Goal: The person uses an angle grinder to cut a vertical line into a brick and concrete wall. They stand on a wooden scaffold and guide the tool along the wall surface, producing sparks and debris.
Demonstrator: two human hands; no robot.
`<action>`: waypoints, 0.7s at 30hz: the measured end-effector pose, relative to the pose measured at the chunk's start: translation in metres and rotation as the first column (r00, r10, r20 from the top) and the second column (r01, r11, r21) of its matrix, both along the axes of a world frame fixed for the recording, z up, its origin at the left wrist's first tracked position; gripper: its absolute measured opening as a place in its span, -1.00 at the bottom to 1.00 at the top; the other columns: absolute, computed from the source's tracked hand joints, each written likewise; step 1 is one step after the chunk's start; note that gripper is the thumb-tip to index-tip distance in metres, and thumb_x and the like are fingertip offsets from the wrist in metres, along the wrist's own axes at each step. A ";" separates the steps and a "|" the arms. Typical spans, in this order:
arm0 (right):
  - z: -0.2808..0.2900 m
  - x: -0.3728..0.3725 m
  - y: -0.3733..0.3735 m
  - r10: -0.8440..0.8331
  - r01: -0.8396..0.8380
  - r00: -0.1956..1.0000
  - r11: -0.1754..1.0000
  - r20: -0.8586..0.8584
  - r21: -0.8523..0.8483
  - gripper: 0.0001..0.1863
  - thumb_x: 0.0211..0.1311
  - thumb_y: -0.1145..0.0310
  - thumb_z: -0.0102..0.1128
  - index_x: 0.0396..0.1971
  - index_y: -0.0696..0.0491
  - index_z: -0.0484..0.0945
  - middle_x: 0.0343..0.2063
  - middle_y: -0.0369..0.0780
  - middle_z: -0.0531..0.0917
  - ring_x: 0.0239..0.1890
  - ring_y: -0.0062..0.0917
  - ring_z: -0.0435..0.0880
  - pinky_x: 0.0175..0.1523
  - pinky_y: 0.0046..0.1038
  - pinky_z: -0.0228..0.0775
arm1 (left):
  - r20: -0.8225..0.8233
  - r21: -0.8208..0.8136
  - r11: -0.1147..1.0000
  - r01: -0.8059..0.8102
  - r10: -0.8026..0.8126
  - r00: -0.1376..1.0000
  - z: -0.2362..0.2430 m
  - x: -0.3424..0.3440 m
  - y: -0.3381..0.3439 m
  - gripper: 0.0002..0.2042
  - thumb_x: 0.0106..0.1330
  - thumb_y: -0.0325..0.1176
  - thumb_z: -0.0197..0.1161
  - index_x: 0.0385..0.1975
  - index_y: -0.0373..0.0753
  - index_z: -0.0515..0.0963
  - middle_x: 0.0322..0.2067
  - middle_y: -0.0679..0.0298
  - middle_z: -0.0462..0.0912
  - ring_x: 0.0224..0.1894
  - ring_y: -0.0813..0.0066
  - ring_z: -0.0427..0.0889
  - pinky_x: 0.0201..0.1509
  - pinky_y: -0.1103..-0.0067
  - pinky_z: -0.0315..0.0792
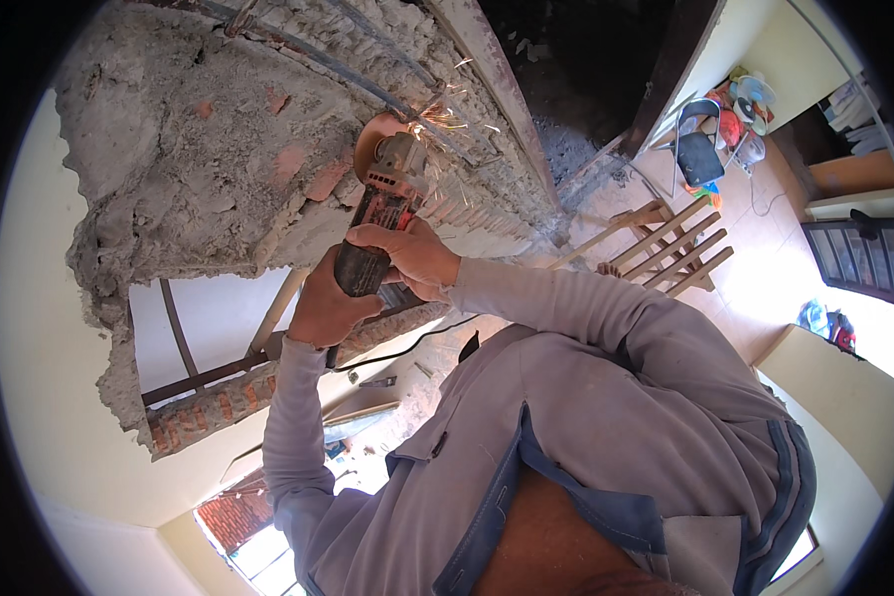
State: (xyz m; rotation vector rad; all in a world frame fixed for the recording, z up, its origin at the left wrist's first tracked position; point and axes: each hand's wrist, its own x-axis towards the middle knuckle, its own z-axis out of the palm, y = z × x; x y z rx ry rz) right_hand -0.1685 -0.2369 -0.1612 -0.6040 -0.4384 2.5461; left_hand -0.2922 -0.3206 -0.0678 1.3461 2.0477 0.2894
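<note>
An angle grinder (375,211) with a dark rear grip is held up in both my hands. My left hand (324,304) wraps round the rear of its body, and my right hand (422,256) closes on it a little farther forward. The orange-tinted disc (368,149) meets a steel reinforcing bar (343,72) that lies along the broken concrete (189,149). Bright sparks (442,114) spray from the contact, to the right of the disc. A black power cord (407,350) hangs from the grinder's rear end.
Exposed brick (214,405) edges an opening in the wall at the left. A dark doorway stands at the upper right. Beyond it are a wooden slatted frame (666,248), a black chair (698,154) with cluttered items, and a shelf. Tools lie on the floor below.
</note>
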 end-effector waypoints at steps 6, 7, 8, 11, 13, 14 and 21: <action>0.001 0.000 -0.001 -0.003 0.003 1.000 1.000 -0.009 -0.001 -0.62 0.12 0.27 0.48 -0.10 -0.03 0.54 -0.19 -0.28 0.65 -0.16 -0.45 0.71 0.02 -0.07 0.57 | -0.044 -0.006 1.000 0.008 -0.008 0.999 0.005 0.002 -0.001 -0.29 -0.15 -0.27 0.48 0.09 -0.34 0.42 -0.20 0.11 0.64 -0.22 0.27 0.64 -0.04 0.42 0.52; 0.001 0.000 -0.001 0.001 -0.001 1.000 1.000 -0.014 -0.004 -0.62 0.12 0.27 0.48 -0.09 -0.03 0.54 -0.19 -0.28 0.65 -0.16 -0.45 0.71 0.01 -0.08 0.57 | -0.047 -0.005 1.000 0.009 -0.010 0.999 0.005 0.002 -0.001 -0.29 -0.15 -0.27 0.48 0.10 -0.34 0.42 -0.21 0.11 0.64 -0.22 0.27 0.64 -0.04 0.42 0.52; 0.001 0.000 -0.001 0.003 -0.003 1.000 1.000 -0.007 -0.001 -0.62 0.12 0.27 0.48 -0.09 -0.04 0.54 -0.19 -0.28 0.65 -0.16 -0.45 0.71 0.01 -0.08 0.57 | -0.050 -0.003 1.000 0.012 -0.012 0.999 0.005 0.002 -0.001 -0.29 -0.15 -0.27 0.48 0.10 -0.34 0.42 -0.21 0.10 0.64 -0.22 0.27 0.64 -0.04 0.42 0.53; 0.000 -0.001 -0.001 0.002 -0.002 1.000 1.000 -0.006 -0.004 -0.62 0.11 0.27 0.49 -0.10 -0.04 0.55 -0.20 -0.29 0.65 -0.17 -0.46 0.71 -0.01 -0.09 0.57 | -0.051 -0.024 1.000 -0.007 0.006 0.999 0.004 0.002 0.000 -0.28 -0.15 -0.27 0.48 0.11 -0.34 0.42 -0.21 0.10 0.64 -0.22 0.27 0.64 -0.04 0.42 0.53; -0.001 0.000 -0.001 -0.002 0.002 1.000 1.000 -0.015 -0.008 -0.63 0.11 0.27 0.49 -0.11 -0.03 0.55 -0.21 -0.29 0.66 -0.18 -0.46 0.71 -0.01 -0.09 0.57 | -0.048 -0.020 1.000 0.000 -0.001 0.999 0.003 0.001 0.000 -0.28 -0.15 -0.27 0.48 0.11 -0.34 0.42 -0.20 0.10 0.64 -0.22 0.27 0.64 -0.04 0.42 0.53; -0.001 0.000 -0.001 -0.003 0.003 1.000 1.000 -0.011 -0.007 -0.63 0.11 0.27 0.49 -0.12 -0.03 0.56 -0.22 -0.29 0.66 -0.18 -0.46 0.71 -0.01 -0.09 0.57 | -0.053 -0.028 1.000 -0.002 0.000 0.999 0.003 0.001 0.000 -0.28 -0.15 -0.26 0.48 0.11 -0.34 0.42 -0.20 0.10 0.64 -0.22 0.27 0.64 -0.04 0.42 0.52; -0.001 -0.001 -0.001 -0.008 0.008 1.000 1.000 -0.002 -0.007 -0.64 0.11 0.26 0.49 -0.13 -0.03 0.56 -0.22 -0.29 0.66 -0.19 -0.47 0.71 -0.03 -0.11 0.58 | -0.025 -0.003 1.000 0.000 0.000 1.000 0.004 0.004 0.001 -0.29 -0.15 -0.27 0.48 0.10 -0.34 0.42 -0.20 0.12 0.64 -0.23 0.28 0.64 -0.04 0.42 0.52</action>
